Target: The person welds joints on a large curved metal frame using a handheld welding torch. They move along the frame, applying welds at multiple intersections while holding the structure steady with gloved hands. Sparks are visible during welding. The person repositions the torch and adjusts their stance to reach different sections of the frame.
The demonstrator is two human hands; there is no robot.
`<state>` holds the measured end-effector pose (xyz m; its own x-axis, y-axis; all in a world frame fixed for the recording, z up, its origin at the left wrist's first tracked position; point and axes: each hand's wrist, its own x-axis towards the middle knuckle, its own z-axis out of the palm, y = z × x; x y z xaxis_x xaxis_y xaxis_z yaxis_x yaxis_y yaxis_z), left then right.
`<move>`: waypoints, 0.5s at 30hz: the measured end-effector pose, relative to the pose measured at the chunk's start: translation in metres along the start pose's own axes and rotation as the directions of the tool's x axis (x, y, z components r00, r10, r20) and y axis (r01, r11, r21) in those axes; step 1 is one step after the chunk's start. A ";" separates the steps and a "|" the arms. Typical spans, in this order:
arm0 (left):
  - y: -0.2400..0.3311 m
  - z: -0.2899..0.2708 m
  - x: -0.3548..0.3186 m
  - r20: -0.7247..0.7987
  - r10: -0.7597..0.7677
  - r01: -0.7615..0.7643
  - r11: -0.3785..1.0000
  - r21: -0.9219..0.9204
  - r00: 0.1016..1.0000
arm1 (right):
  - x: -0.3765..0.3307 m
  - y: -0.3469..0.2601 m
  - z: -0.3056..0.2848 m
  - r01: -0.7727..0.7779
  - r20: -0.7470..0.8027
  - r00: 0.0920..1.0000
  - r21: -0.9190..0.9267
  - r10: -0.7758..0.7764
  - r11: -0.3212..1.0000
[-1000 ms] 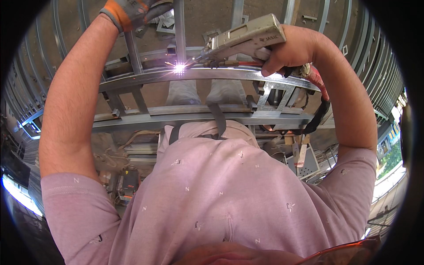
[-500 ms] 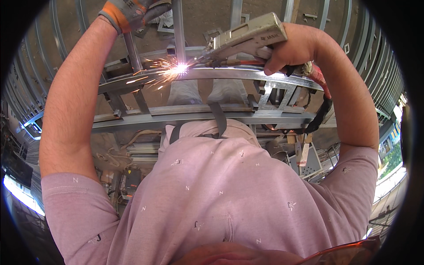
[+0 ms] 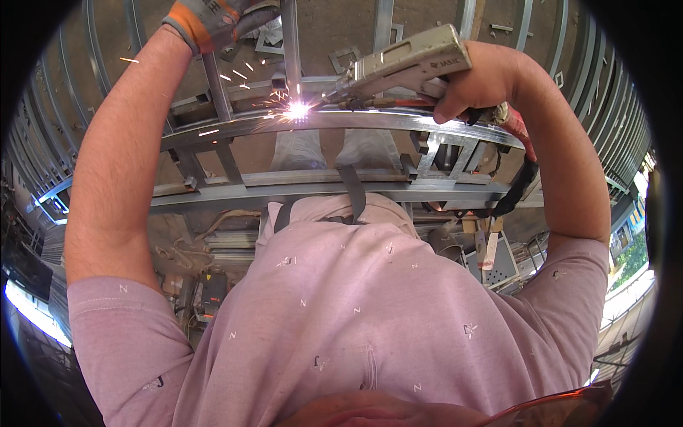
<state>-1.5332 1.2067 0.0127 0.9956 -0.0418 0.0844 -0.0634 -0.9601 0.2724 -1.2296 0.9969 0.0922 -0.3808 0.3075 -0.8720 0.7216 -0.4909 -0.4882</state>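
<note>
"Where was your right hand?"

"My right hand (image 3: 480,82) was at the upper right of the frame, fingers closed round the pale torch (image 3: 409,60). The torch stretched out to the left of it."

"And its nozzle?"

"The nozzle (image 3: 331,97) slanted down and left to a bright spark (image 3: 297,110), top centre, on the metal rail (image 3: 370,122), at the foot of an upright bar (image 3: 292,43)."

"Your left?"

"My left hand (image 3: 217,21), in a grey and orange glove (image 3: 188,27), was at the upper left, cut by the edge. I couldn't tell whether it gripped anything."

"Containers?"

"Right of my pink shirt (image 3: 370,299) sat a grey perforated box or panel (image 3: 506,265); I couldn't tell what it held."
</note>
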 end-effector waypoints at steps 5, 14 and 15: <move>0.001 0.000 -0.003 0.014 -0.005 0.005 1.000 0.006 1.000 | -0.003 -0.001 -0.003 -0.039 0.013 0.999 0.032 0.039 0.999; 0.007 -0.004 -0.001 0.005 -0.020 0.021 0.999 -0.048 1.000 | -0.026 0.011 -0.012 0.077 -0.034 0.997 0.091 -0.074 0.993; 0.007 -0.004 -0.001 -0.006 -0.014 0.014 0.999 -0.047 1.000 | -0.031 0.010 -0.013 0.083 -0.057 0.995 0.103 -0.077 0.991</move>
<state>-1.5354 1.2012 0.0187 0.9959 -0.0264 0.0864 -0.0526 -0.9466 0.3180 -1.2036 0.9928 0.1151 -0.4019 0.3904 -0.8283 0.6239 -0.5453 -0.5598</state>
